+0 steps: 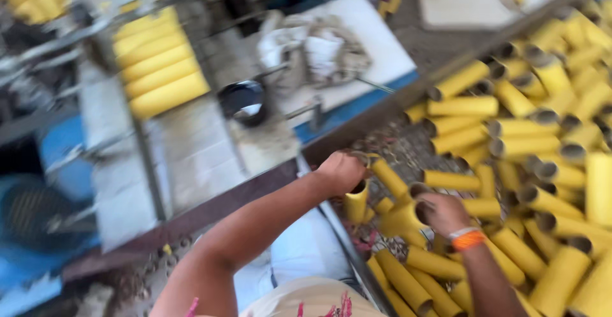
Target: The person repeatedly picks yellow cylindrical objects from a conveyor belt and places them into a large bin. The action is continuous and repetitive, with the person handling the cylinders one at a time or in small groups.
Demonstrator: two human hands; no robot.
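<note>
A heap of yellow cardboard tubes (pixel 529 138) with dark open ends fills the right side of the head view. My left hand (pixel 343 172) is closed around the top of one yellow tube (pixel 357 203) that hangs upright at the edge of the heap. My right hand (pixel 444 213), with an orange and white band at the wrist, rests on another yellow tube (pixel 403 218) lying on its side right beside the first. The picture is blurred by motion.
A dark metal rail (pixel 357 129) runs diagonally along the heap's edge. To the left, a row of yellow tubes (pixel 159 68) lies on a grey machine bed. A dark round pot (pixel 244 102) and crumpled white rags (pixel 315 49) sit on a white board with blue trim.
</note>
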